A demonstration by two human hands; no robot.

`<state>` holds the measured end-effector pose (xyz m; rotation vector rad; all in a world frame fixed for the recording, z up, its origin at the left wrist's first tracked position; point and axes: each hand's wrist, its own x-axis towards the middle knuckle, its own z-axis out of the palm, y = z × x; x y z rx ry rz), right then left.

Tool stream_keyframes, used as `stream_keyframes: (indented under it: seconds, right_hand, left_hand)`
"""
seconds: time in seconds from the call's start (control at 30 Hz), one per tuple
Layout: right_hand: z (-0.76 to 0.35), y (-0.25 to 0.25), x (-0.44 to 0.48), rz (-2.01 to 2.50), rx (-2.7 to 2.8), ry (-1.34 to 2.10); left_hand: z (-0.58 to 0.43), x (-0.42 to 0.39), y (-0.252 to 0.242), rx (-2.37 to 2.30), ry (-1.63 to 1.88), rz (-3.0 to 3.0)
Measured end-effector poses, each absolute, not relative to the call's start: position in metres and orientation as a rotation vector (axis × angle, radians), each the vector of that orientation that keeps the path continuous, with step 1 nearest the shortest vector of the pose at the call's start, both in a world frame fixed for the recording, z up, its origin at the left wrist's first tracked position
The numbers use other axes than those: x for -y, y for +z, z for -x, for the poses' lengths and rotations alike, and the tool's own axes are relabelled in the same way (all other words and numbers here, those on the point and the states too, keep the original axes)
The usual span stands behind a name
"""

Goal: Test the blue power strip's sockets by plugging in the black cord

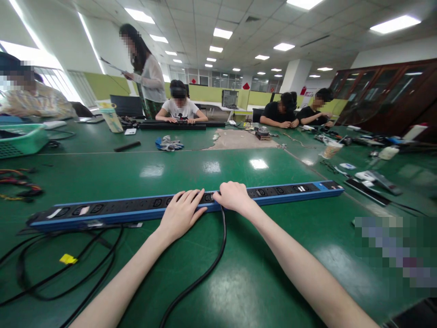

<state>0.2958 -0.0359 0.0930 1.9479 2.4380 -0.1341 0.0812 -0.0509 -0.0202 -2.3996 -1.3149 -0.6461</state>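
Note:
A long blue and black power strip (124,206) lies across the green table in front of me, with sockets along its top. My left hand (181,212) rests on it left of the middle, fingers stretched over the top and the thumb along the near side. Just to the right, my right hand (234,196) is closed at the sockets around the plug end of a black power cord (222,237). Its fingers hide most of that plug, so how deep it sits in a socket cannot be seen. From there the cord runs down towards me.
Loose black cables (68,273) with a yellow tag (68,259) lie at the left, near a green basket (23,140). Gloves (170,143) and black bars (174,125) lie farther back. A cup (331,148) and small devices are on the right. Several people sit or stand around.

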Motion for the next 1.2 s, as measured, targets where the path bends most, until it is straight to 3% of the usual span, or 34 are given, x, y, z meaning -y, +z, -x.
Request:
stream_keyframes:
  seconds: [0.87, 1.07, 1.2]
  right_hand:
    - [-0.304, 0.065, 0.018, -1.974, -2.551, -0.142]
    - [-0.323, 0.102, 0.017, -2.134, -2.697, -0.092]
    - [-0.364, 0.142, 0.029, -2.134, -3.057, -0.258]
  left_hand:
    - [-0.081, 0.052, -0.019, 1.313, -0.610, 2.389]
    - [-0.080, 0.050, -0.022, 1.315, -0.629, 2.386]
    - [-0.080, 0.050, -0.021, 1.316, -0.627, 2.386]
